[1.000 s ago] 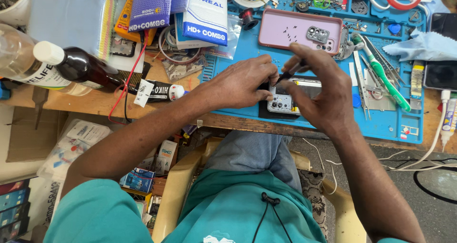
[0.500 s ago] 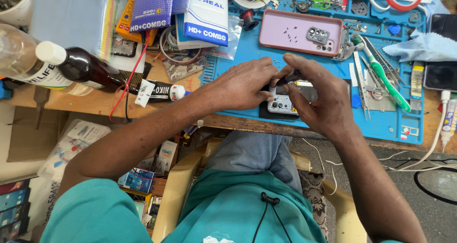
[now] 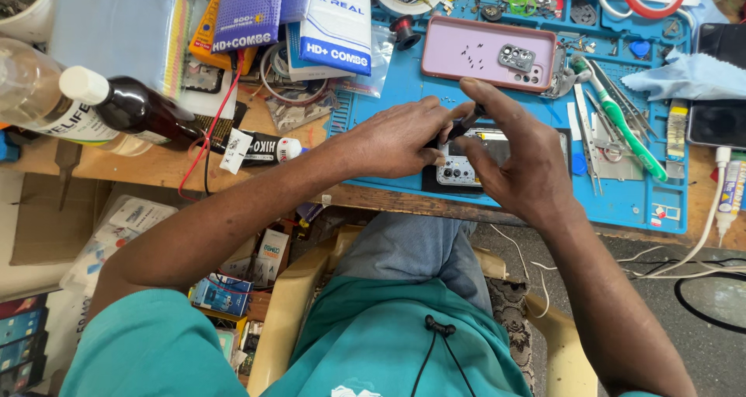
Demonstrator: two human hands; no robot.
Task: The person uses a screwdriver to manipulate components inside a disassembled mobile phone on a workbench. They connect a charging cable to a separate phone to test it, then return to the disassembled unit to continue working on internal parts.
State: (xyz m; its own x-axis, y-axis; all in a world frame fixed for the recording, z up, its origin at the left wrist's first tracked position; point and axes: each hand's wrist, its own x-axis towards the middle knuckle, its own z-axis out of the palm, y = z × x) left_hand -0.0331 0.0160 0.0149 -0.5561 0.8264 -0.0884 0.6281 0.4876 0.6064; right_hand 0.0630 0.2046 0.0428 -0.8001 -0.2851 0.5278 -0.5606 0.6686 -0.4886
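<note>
An opened phone (image 3: 460, 168) lies face down on the blue work mat (image 3: 404, 117), its inner parts showing between my hands. My left hand (image 3: 392, 139) rests on the phone's left end and steadies it. My right hand (image 3: 519, 160) covers the right part of the phone and pinches a thin dark tool (image 3: 466, 123) whose tip points down into the phone. A pink phone back cover (image 3: 486, 51) with a camera module and several tiny screws on it lies just beyond my hands.
Tweezers and a green-handled brush (image 3: 622, 125) lie on the mat to the right, next to a blue cloth (image 3: 684, 74) and a dark phone (image 3: 719, 94). Bottles (image 3: 116, 106), a glue tube (image 3: 264, 147) and parts packets (image 3: 311, 24) crowd the wooden bench at left.
My right hand has shifted slightly over the phone and the tool's angle has changed a little. My left hand stays on the phone.
</note>
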